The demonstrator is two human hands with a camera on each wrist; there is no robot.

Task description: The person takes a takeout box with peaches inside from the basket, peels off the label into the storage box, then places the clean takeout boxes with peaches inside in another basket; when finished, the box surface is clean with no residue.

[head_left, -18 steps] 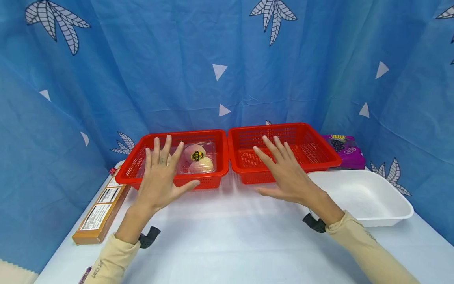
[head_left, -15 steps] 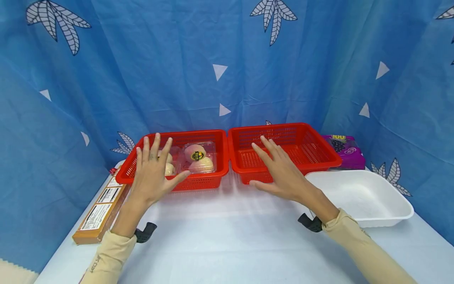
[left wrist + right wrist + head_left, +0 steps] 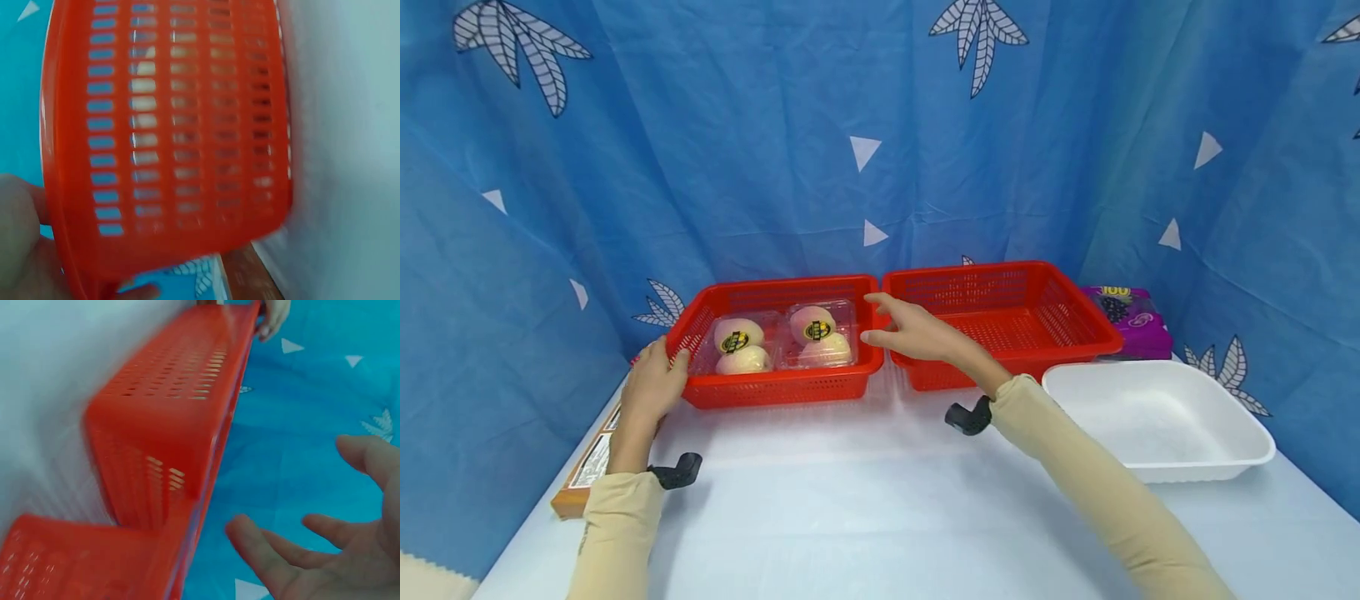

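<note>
A red plastic basket (image 3: 805, 387) at the left holds two clear plastic boxes of round pink-and-yellow fruit, like peaches (image 3: 745, 360), with black-and-yellow labels. My left hand (image 3: 655, 383) grips this basket's left front corner; in the left wrist view the fingers lie around the rim (image 3: 53, 156). At the opposite end my right hand (image 3: 917, 329) hovers by the right rim, fingers spread and nothing in them. In the right wrist view its fingers (image 3: 262, 556) stand apart from the basket's edge.
A second red basket (image 3: 1015, 362) stands close on the right. Beyond it are a white tray (image 3: 1157, 467) and a purple packet (image 3: 1131, 321) with a berry picture. A long brown box (image 3: 572, 500) lies under the left arm. A blue curtain (image 3: 775, 167) hangs behind.
My left hand has moved left and down from over the left basket to its corner and taken hold. My right hand has moved left from before the right basket to the left basket's right rim.
</note>
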